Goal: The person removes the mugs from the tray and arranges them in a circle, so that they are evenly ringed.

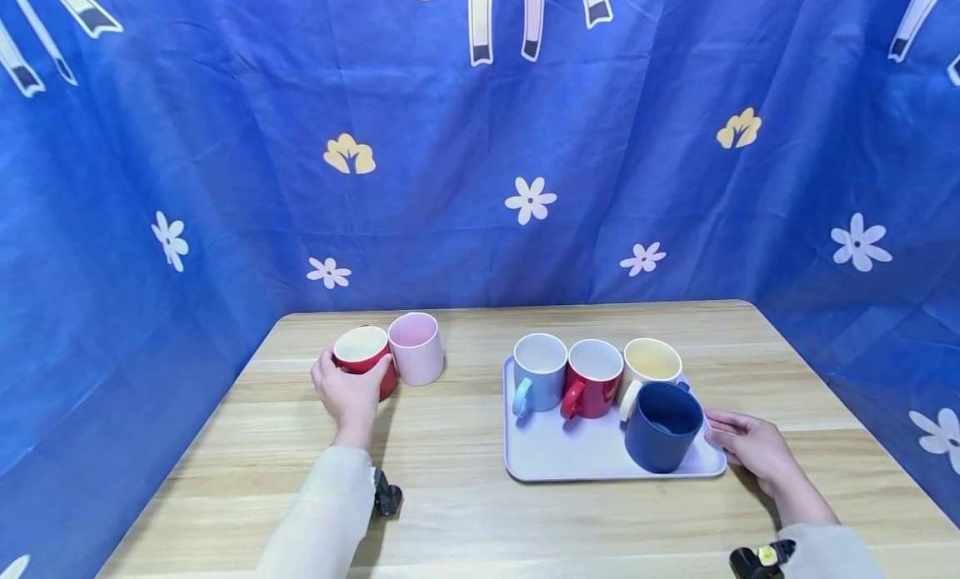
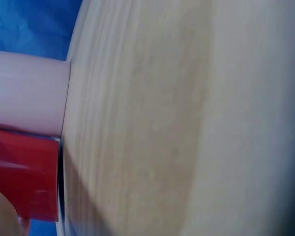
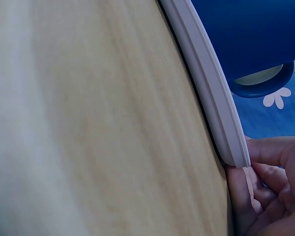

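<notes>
At the table's left my left hand (image 1: 348, 391) grips a red mug (image 1: 386, 385) with a white inside, fingers round its near and left sides. This mug (image 2: 27, 172) touches a pink mug (image 1: 420, 358) on its right. My right hand (image 1: 753, 450) pinches the right rim of a pale lilac tray (image 1: 558, 458); the right wrist view shows fingers above and below the tray's edge (image 3: 221, 98). Standing on the tray are a light blue mug (image 1: 543, 383), another red mug (image 1: 600, 391), a cream mug (image 1: 637, 371) and a dark blue mug (image 1: 652, 441), nearest my right hand.
A light wood table (image 1: 450, 512) carries everything. Blue cloth (image 1: 450, 187) with flowers and animal legs hangs behind it and at both sides. A dark device sits on each wrist, the left one (image 1: 386, 494) near the tabletop.
</notes>
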